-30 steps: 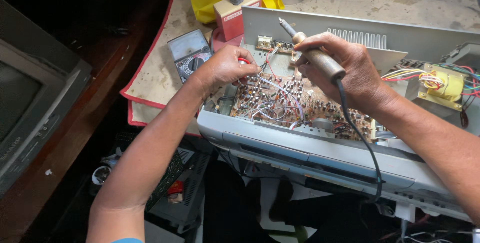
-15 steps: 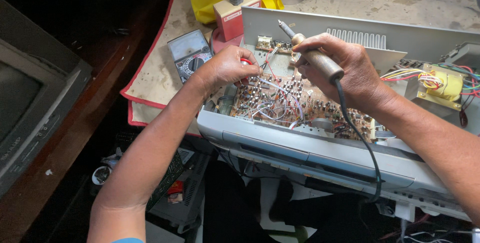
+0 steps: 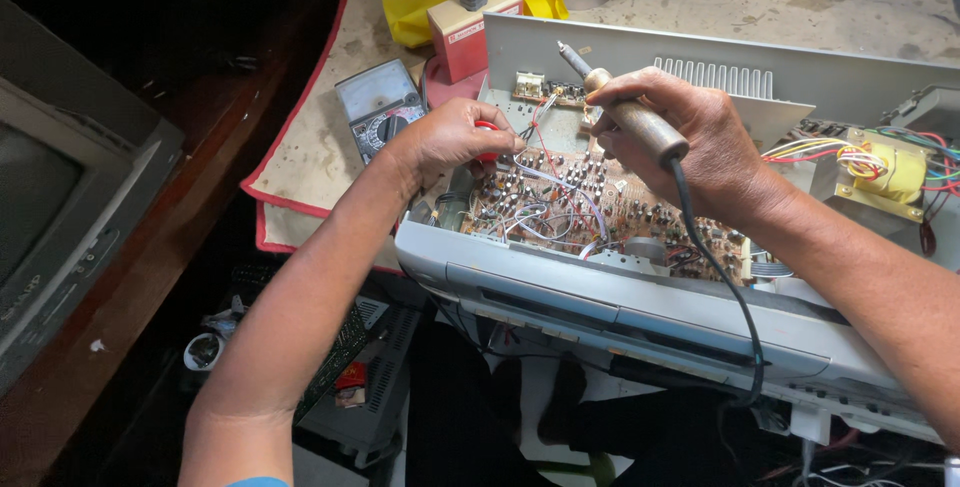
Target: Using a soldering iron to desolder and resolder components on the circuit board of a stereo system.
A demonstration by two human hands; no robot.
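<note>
The brown circuit board crowded with small components (image 3: 590,212) sits inside the opened grey metal chassis (image 3: 640,297), and everything here hangs off it. The right hand (image 3: 690,142) is wrapped firmly round the wooden-handled soldering iron with the black cord (image 3: 635,122), tip tilted up and away above the board's far edge. The left hand (image 3: 455,142) is pinched narrow on a small red-handled tool (image 3: 487,144) at the board's left end.

Risk, as I read it: that iron tip hovers close to the thin loose wires (image 3: 545,202) crossing the board, and a slip could scorch their insulation or bridge neighbouring joints. The cord draping over the board's near side could snag and tug the hand.

The working end of the red tool is hidden under the fingers. To the board's left lies an analogue multimeter with a grey face (image 3: 380,107); its needle is too small to read.
</note>
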